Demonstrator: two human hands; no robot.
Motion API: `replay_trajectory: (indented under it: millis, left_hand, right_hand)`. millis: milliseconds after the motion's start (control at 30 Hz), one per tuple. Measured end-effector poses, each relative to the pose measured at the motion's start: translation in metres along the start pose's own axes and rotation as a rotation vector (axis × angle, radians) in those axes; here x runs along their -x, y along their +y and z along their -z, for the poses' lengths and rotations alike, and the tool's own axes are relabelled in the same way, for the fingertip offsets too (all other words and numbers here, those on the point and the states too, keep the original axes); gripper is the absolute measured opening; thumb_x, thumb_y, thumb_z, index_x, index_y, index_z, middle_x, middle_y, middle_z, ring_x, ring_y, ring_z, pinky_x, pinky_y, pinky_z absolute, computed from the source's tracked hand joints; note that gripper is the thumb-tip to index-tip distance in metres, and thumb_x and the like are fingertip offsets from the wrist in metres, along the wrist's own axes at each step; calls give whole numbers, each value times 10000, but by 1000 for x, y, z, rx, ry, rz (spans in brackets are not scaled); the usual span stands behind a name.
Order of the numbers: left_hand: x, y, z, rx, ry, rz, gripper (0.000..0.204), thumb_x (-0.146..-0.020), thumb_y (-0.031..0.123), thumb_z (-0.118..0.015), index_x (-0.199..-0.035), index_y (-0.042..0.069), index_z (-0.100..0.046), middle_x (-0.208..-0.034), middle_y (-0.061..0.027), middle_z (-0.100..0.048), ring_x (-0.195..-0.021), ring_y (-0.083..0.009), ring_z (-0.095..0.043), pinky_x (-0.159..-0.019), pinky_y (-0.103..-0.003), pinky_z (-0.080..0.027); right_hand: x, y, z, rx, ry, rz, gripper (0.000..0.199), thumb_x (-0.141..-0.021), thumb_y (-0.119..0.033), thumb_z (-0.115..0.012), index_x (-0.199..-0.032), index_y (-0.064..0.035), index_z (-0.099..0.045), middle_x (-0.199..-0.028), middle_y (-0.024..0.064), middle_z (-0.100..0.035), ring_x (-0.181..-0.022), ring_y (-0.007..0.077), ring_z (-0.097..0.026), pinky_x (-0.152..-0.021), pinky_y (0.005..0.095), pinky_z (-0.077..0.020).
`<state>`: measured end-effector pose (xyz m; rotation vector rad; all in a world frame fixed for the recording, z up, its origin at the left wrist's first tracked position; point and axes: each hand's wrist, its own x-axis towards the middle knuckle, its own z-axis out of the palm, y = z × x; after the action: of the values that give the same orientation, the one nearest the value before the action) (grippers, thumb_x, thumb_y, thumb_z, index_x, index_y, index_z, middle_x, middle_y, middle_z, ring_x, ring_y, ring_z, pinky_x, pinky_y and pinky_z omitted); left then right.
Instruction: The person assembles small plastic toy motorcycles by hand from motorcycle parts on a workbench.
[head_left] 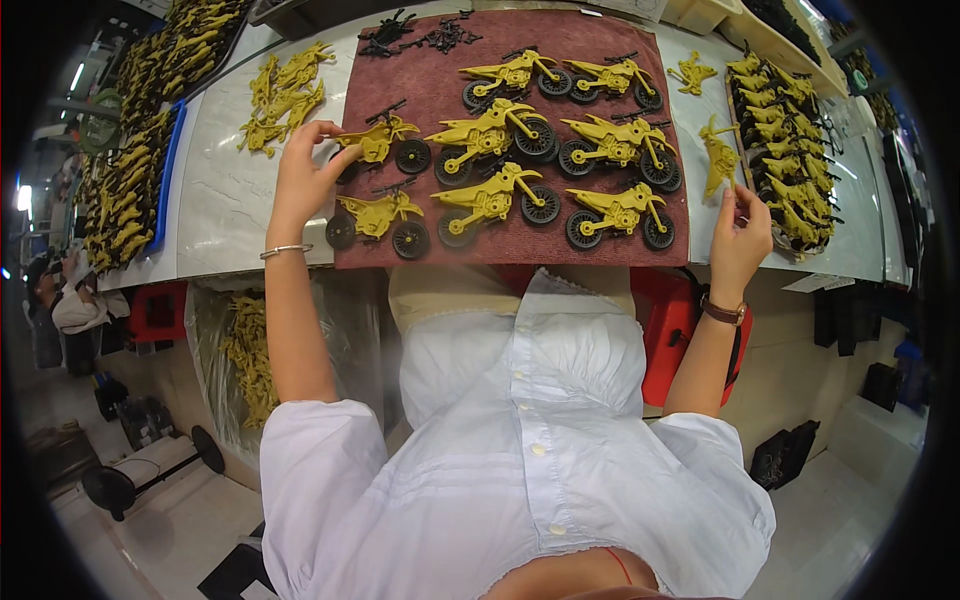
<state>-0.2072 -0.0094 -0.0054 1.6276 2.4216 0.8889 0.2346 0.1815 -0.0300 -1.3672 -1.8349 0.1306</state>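
Observation:
At the left edge of the maroon cloth (545, 255), my left hand (312, 165) is closed on the tail of a yellow toy motorcycle (378, 140) with black wheels and black handlebars. My right hand (742, 228) is beyond the cloth's right edge, its fingers pinched at the lower end of a loose yellow motorcycle body (719, 158). Between the hands, several more toy motorcycles stand or lie in rows, one of them a yellow motorcycle (483, 133) near the middle. Below the left hand's piece lies another yellow motorcycle (378, 214).
Loose yellow parts (288, 92) lie on the white tabletop (215, 190) at left. Small black parts (447, 36) sit at the cloth's far edge. A blue-edged tray (172, 180) at far left and a packed tray (785, 150) at right hold many pieces. A yellow part (691, 72) lies right.

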Motion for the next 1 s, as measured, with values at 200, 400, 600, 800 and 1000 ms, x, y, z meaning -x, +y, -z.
replay_trajectory:
  millis: [200, 400, 600, 800, 1000]
  left_hand:
    - [3, 6, 7, 747, -182, 232, 193, -823, 59, -628, -933, 48, -470, -866, -69, -640, -768, -85, -587, -673, -198, -448]
    - [8, -13, 6, 1199, -41, 370, 224, -840, 35, -588, -1050, 6, -518, -958, -91, -628, -844, -135, -609, -731, -251, -491]
    - [9, -6, 10, 1608, 0, 481, 309, -925, 112, -434, -1160, -88, -456, -1196, -196, -508, -1109, -305, -512, -980, -423, -437]
    - [30, 40, 4, 2146, -299, 284, 401, -958, 180, -360, -1253, -92, -354, -1276, -234, -424, -1205, -344, -409, -1007, -424, -402]
    - [56, 72, -9, 2260, -270, 408, 508, -959, 320, -319, -1282, -72, -337, -1321, -243, -363, -1233, -412, -341, -1028, -470, -336]
  right_hand:
    - [2, 2, 17, -122, 45, -182, 208, -805, -198, -653, -786, 9, -638, -640, 56, -599, -579, 127, -570, -546, 267, -452]
    - [8, -10, 41, 312, -346, -219, 260, -800, -213, -633, -668, 4, -575, -603, 123, -576, -548, 286, -549, -539, 360, -432]
    - [-21, -2, 38, 228, -325, 357, 344, -768, 25, -516, -1088, -90, -568, -1132, 119, -551, -953, 276, -537, -811, 365, -431]
    - [-34, 9, 35, 146, -655, 448, 474, -697, 116, -485, -1113, -93, -571, -1239, 122, -507, -1044, 318, -512, -894, 368, -423]
    - [-44, 5, 60, 38, -733, 373, 366, -708, 129, -490, -1037, -13, -563, -1060, 158, -581, -935, 332, -567, -809, 360, -454]
